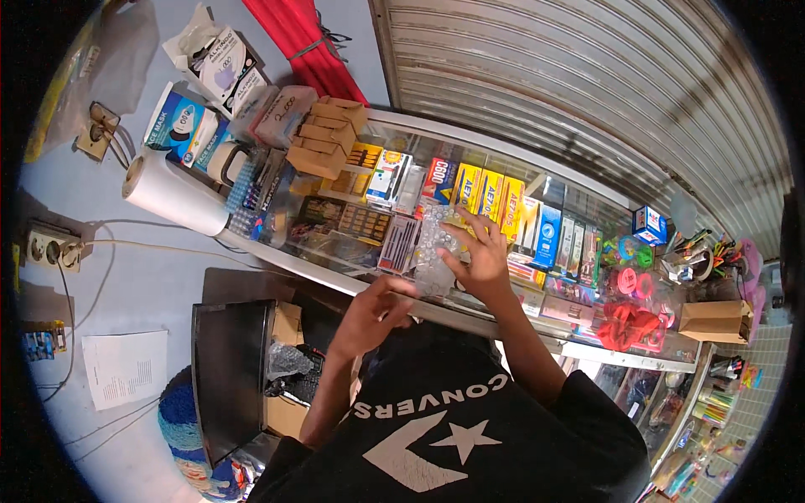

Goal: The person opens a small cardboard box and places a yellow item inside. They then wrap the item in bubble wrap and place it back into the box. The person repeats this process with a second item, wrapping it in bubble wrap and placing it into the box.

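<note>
A clear, bubbly piece of plastic [433, 272], which looks like bubble wrap, lies on the glass counter in front of me. My right hand [482, 260] rests over its right side with fingers and thumb spread, touching it. By its lower left corner, at the counter's front edge, is my left hand [373, 317]. Its fingers are half bent, the thumb stands apart from them, and I see nothing held. Just left of the plastic is a pack of dark pens or pencils [398, 245]. Yellow boxes [489, 194] sit beyond my right hand.
The glass display counter [310, 275] runs across, with a brown carton [329, 138] and a white roll [172, 194] at its left. A red bow [625, 325] and a pen holder [700, 261] are at the right. Below left stands a dark monitor [228, 377]; a rolling shutter [579, 75] closes the back.
</note>
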Tool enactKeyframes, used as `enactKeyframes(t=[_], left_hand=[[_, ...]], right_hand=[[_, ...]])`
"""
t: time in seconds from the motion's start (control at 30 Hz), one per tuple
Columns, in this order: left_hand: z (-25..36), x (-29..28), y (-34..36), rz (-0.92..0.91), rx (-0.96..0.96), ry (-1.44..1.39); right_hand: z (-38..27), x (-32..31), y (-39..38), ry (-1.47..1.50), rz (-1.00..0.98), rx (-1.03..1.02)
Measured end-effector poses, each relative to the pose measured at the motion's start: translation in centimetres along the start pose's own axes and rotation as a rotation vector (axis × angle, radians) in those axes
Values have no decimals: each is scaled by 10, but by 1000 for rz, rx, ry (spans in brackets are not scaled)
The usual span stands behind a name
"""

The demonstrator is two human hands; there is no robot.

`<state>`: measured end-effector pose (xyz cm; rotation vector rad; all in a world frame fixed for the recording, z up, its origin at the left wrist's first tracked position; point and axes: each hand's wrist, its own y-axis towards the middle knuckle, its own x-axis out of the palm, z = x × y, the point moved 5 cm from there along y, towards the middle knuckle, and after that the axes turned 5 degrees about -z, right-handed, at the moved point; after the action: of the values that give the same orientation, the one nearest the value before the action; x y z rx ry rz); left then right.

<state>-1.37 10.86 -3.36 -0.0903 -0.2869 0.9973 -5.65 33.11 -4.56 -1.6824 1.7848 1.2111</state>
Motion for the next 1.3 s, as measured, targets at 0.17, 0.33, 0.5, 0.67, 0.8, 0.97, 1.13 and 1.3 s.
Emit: enactKeyframes(t=[0.17, 0.33, 0.5, 0.67, 0.8, 0.97, 1.13, 1.3], left_hand=[[1, -36, -48, -400, -288, 353], [-53, -102, -62, -95, -490, 808], [-95, -176, -36, 144, -322, 911], [-129, -229, -3, 466, 120, 1180], [-133, -271, 34, 514, 152, 1098], [-138, -318, 84, 531, 20, 891], [-76, -272, 119, 447, 415, 992], [-103, -331, 157, 662, 366, 953]], right_hand=[[-17, 3, 2, -107, -26, 88], [-14, 16, 2, -195, -29, 61], [-17, 17, 5, -309, -149, 80], [-31, 26, 4, -293, -233, 142], [-39, 30, 5, -322, -228, 207], [-44, 29, 9, -306, -179, 196], [-43, 26, 9, -313, -186, 241], [-44, 27, 12, -338, -208, 253]])
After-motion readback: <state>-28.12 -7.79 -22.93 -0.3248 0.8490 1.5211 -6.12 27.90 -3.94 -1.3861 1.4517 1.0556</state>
